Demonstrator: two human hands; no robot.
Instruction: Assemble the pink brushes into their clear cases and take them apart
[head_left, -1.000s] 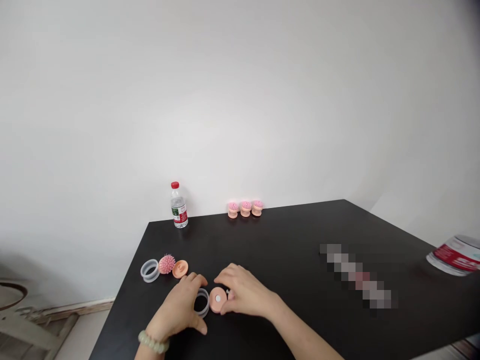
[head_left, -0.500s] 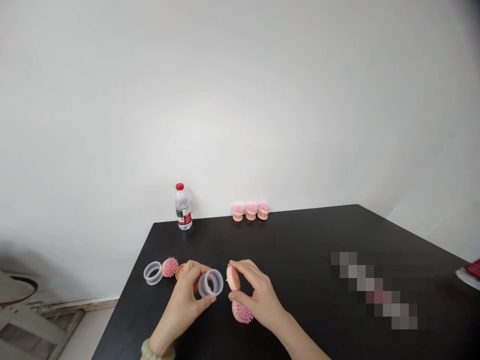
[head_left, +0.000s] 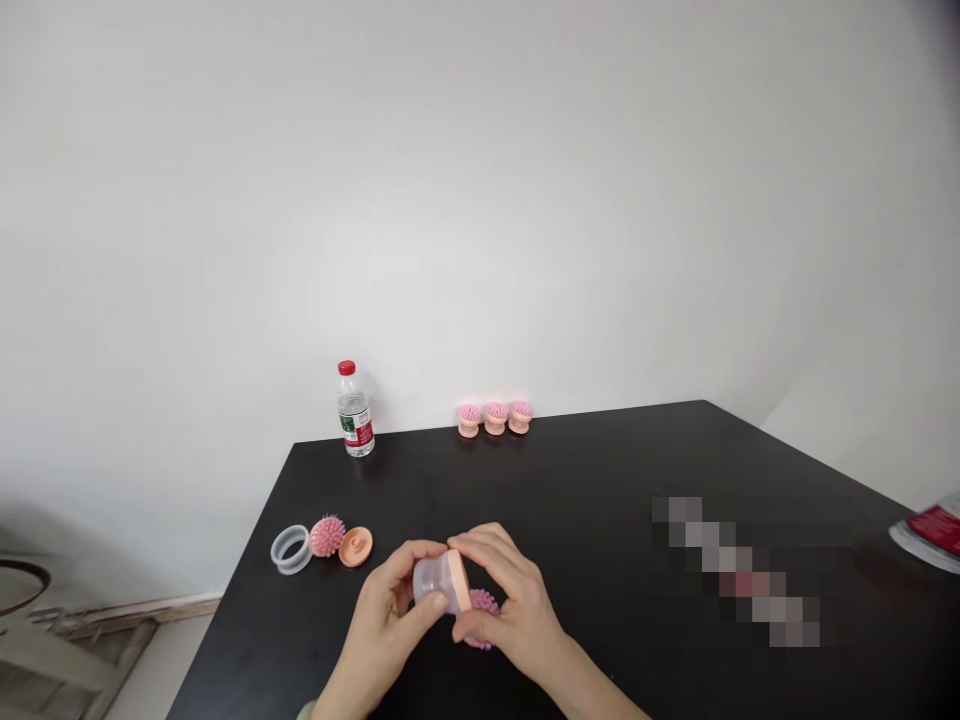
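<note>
My left hand point(head_left: 381, 615) is wrapped round a translucent plastic ring point(head_left: 430, 582), lying on its side in the grip. Against the ring's right end sits a peach round cap point(head_left: 458, 578), which the fingers and thumb of my right hand point(head_left: 525, 605) grip. Cap and ring touch; whether they are locked together I cannot tell. Partly hidden behind my right hand is a pink bristled brush head point(head_left: 484, 602) on the table. To the left lie another translucent ring point(head_left: 291, 550), a second pink brush head point(head_left: 328, 537) and a peach cap point(head_left: 355, 547) showing its inner side.
Three whole pink-and-peach brushes point(head_left: 495, 419) stand in a row at the back of the black table point(head_left: 600, 470), by the wall. A water bottle point(head_left: 355, 415) with a red lid is at the back left. A red and white package point(head_left: 934, 535) shows at the right edge.
My hands have come together, bringing the peach cap onto the end of the translucent ring. The ring has turned sideways. The loose cap at left is now uncovered.
</note>
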